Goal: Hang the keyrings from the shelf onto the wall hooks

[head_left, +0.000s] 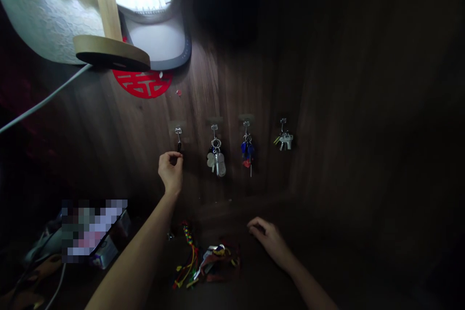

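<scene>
My left hand [170, 170] is raised to the leftmost wall hook [178, 131], its thumb and fingertips pinched together on a small dark loop [179, 147] that hangs there. What else the fingers cover is hidden. Low on the right, my right hand [269, 237] hovers with loosely bent fingers apart and nothing in them. Left of it lies a pile of keys and straps [217, 259], with a colourful braided cord [187, 233] beside it. Silver keys with a grey fob [218, 161], a blue-and-red key bunch [247, 149] and another key bunch [286, 141] hang from hooks to the right.
A lit pleated lamp on a wooden stand [112, 46] juts in at the upper left, with a white cable [47, 100]. Behind it are a grey rounded object [160, 41] and a red paper cutout [143, 85]. A blurred-out screen [94, 232] stands at the lower left.
</scene>
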Demonstrator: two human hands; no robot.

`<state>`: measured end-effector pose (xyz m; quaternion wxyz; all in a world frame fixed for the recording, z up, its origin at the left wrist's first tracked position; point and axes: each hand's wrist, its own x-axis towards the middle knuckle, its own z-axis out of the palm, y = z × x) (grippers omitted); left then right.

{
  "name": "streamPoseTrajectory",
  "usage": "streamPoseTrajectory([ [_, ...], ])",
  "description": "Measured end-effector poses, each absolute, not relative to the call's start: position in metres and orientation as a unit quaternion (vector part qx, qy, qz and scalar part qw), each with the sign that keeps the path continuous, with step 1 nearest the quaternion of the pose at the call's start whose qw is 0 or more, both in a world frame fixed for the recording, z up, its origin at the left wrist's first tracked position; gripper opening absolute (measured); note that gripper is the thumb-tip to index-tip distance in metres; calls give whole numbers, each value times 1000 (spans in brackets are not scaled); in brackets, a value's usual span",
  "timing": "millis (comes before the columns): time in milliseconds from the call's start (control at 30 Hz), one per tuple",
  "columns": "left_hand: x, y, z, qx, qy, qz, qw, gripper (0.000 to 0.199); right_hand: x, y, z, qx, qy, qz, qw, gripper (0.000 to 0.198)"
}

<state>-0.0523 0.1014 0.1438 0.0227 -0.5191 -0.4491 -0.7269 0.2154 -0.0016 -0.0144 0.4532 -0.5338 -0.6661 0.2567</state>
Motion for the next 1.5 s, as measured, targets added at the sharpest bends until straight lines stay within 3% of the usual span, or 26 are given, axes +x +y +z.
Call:
streamPoseTrajectory([
  [300,-57,99,104,-551,-472,-687,-37,6,217,1,-20,-533,-674,250,446,22],
  [600,-81,68,51,-633,-484,-566,-211,11,214,-2,-18,-532,-668,259,451,21],
  [767,-100,44,27,-636,-508,-524,-251,14,212,-3,-16,-542,-670,248,442,21],
  [1133,-99,4,-2,-699,-492,-436,-282,21,212,-1,-19,-546,-680,239,426,24],
  [1500,-79,-9,-1,-818,-423,-336,-200,13,213,3,-23,-554,-679,239,418,26],
])
